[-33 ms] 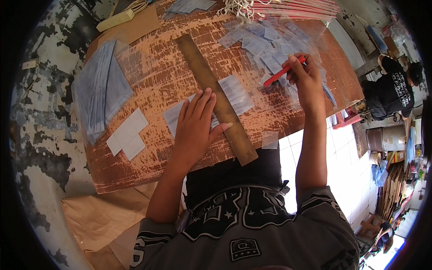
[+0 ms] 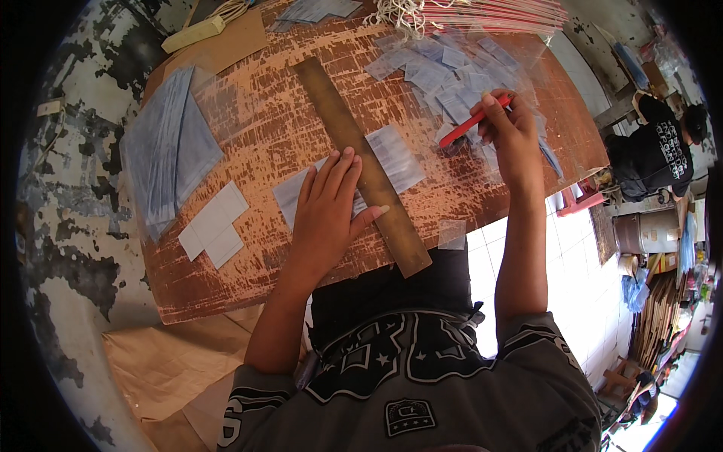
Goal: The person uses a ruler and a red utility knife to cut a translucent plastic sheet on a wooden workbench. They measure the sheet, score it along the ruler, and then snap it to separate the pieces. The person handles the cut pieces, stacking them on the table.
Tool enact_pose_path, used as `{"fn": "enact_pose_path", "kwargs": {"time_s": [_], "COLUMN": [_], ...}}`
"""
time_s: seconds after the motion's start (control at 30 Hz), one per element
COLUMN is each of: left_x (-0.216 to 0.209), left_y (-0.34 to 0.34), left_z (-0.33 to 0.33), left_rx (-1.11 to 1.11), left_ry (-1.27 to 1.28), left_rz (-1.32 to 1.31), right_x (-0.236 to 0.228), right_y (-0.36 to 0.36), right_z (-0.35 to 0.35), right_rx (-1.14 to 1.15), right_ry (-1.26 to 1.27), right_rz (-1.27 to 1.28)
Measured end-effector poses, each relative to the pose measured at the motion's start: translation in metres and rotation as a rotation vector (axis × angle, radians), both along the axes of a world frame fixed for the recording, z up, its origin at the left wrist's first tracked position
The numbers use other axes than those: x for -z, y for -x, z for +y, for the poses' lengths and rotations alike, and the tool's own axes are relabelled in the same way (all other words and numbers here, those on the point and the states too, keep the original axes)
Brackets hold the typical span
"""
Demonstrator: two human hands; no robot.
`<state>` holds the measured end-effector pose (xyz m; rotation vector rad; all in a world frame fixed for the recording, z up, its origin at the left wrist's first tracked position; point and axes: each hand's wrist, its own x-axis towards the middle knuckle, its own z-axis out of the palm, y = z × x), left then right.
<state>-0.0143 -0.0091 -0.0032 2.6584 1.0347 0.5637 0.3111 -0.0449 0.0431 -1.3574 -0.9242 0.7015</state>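
My left hand (image 2: 326, 212) lies flat, fingers outstretched, pressing on a long brownish metal ruler (image 2: 392, 205) set slantwise across the table. Beneath the ruler and hand is a translucent bluish plastic sheet (image 2: 395, 157), showing on both sides of the ruler. My right hand (image 2: 512, 135) is raised to the right of the sheet, its fingers closed round a slim red utility knife (image 2: 462, 132) that points down and left, apart from the ruler. Behind it spreads a loose heap of small cut plastic pieces (image 2: 444, 79). A small clear piece (image 2: 452, 234) lies at the near edge.
The worn wooden table (image 2: 256, 113) bears a stack of larger plastic sheets (image 2: 166, 151) at left and white cards (image 2: 214, 226) nearer me. Red sticks with white strings (image 2: 482, 16) lie at the far edge. A person in black (image 2: 655, 147) is off to the right.
My right hand and the red utility knife have shifted very slightly to the left. My left hand, the ruler and the sheet stay in place.
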Motion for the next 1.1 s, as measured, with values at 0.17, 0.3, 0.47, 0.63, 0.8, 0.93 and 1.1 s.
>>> {"fn": "enact_pose_path", "kwargs": {"time_s": [0.17,0.3,0.47,0.63,0.8,0.93,1.1], "left_x": [0.002,0.001,0.001,0.0,0.0,0.003,0.004], "left_y": [0.001,0.001,0.0,0.001,0.0,0.0,0.001], "left_z": [0.001,0.001,0.001,0.001,0.0,0.0,0.001], "left_rx": [0.001,0.007,0.01,-0.001,0.0,0.001,0.008], "left_ry": [0.007,0.008,0.011,-0.002,-0.018,-0.037,-0.005], "left_rz": [0.014,0.013,0.013,0.024,0.025,0.025,-0.005], "right_x": [0.007,0.019,0.021,0.015,0.016,0.016,0.036], "right_y": [0.026,0.023,0.0,-0.002,-0.017,-0.016,-0.042], "right_z": [-0.006,-0.006,-0.009,-0.011,-0.028,-0.044,-0.065], "right_rx": [-0.068,-0.049,0.014,0.048,0.1,0.179,0.114], "right_ry": [0.02,0.043,0.0,-0.021,-0.033,-0.283,-0.482], "right_rz": [0.179,0.149,0.089,0.067,0.255,0.466,0.835]}}
